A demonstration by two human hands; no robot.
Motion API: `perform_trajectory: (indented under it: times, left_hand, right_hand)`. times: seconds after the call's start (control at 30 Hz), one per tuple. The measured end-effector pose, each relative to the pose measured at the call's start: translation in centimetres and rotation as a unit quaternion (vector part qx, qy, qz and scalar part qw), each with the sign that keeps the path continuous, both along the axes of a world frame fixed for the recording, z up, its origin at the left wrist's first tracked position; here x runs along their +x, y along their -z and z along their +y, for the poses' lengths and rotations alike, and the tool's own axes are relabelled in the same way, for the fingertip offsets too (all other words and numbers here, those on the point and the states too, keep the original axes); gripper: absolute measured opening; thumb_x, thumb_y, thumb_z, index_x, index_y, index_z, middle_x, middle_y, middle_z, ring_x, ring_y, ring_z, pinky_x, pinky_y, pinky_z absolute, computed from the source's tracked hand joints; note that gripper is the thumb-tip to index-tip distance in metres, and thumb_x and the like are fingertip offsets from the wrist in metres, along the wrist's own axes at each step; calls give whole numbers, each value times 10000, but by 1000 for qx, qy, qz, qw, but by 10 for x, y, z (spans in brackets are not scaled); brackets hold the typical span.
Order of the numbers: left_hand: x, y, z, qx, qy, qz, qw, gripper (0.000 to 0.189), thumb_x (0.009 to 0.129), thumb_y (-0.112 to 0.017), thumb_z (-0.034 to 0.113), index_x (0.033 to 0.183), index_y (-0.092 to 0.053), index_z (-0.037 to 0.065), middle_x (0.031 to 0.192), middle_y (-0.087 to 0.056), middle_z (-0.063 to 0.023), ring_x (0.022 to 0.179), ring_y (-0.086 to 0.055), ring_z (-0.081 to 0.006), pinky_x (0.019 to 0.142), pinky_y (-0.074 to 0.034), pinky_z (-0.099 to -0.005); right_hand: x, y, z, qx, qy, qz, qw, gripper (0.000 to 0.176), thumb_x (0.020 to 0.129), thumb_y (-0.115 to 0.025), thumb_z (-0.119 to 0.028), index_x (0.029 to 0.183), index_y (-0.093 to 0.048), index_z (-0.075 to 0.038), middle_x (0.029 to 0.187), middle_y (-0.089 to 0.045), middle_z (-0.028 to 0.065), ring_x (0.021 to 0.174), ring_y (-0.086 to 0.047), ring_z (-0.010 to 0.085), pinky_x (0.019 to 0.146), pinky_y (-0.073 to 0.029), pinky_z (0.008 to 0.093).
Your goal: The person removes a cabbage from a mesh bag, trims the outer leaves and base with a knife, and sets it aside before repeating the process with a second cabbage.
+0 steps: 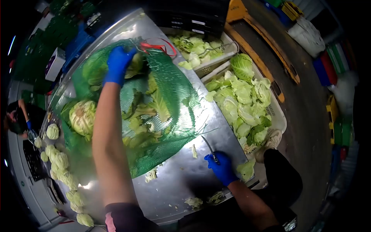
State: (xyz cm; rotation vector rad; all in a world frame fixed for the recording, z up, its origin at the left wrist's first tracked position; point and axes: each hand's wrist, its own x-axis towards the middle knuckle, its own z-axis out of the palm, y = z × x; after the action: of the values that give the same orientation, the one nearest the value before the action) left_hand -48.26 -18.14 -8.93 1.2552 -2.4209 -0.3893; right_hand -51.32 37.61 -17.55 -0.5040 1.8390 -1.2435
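Observation:
My left hand (119, 63), in a blue glove, reaches into the green mesh bag (172, 89) at the far side of the steel table. It lies against a cabbage (135, 65); its fingers are blurred and partly hidden, so I cannot make out their grip. In the bag are another whole cabbage (94, 71) and loose leaves (158, 102). A pale cabbage with its cut stem upward (83, 116) sits left of my forearm. Near the table's right edge, my right hand (222, 168), also blue-gloved, is closed around a knife (208, 146) with a curved blade pointing away from me.
Trimmed cabbages (60, 160) line the left edge of the steel table (170, 193). On the right, a crate (280, 112) and a bin (230, 48) hold cabbage leaves. Beyond them is a yellow pallet truck (266, 42). Another person (23, 116) stands at far left.

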Motion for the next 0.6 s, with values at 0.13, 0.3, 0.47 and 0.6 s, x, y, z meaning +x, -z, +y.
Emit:
perform_trajectory:
  times: [0.13,0.3,0.47,0.6]
  left_hand:
    - [-16,-16,28,-54,-7,-177,983,690,792,-609,697,998,-727,49,886,-707,-224,832,-690,-382,762,-540,-453]
    - [15,-81,92,-7,-41,-145,989,751,816,-530,759,1003,-732,60,818,-696,-218,793,-682,-371,716,-526,-449]
    - [64,-72,90,25,-38,-2,999,691,874,-543,680,917,-736,17,722,-674,-202,705,-666,-315,695,-489,-419]
    - [114,0,108,285,12,53,957,610,893,-626,562,999,-715,-33,877,-704,-189,798,-669,-243,757,-495,-362]
  right_hand:
    - [-3,6,5,-21,-30,94,995,54,852,-694,-86,837,-673,-38,672,-594,99,566,-557,184,553,-462,299]
    - [-1,-2,3,-30,-22,84,996,61,851,-691,-92,859,-668,-36,690,-611,113,574,-581,208,565,-480,315]
    - [1,-6,-2,-2,8,-3,1000,48,852,-676,-87,869,-675,-42,713,-641,121,577,-603,210,558,-486,321]
    - [1,18,5,-33,-21,82,996,98,926,-646,-111,888,-692,-34,653,-585,0,592,-542,78,570,-455,248]
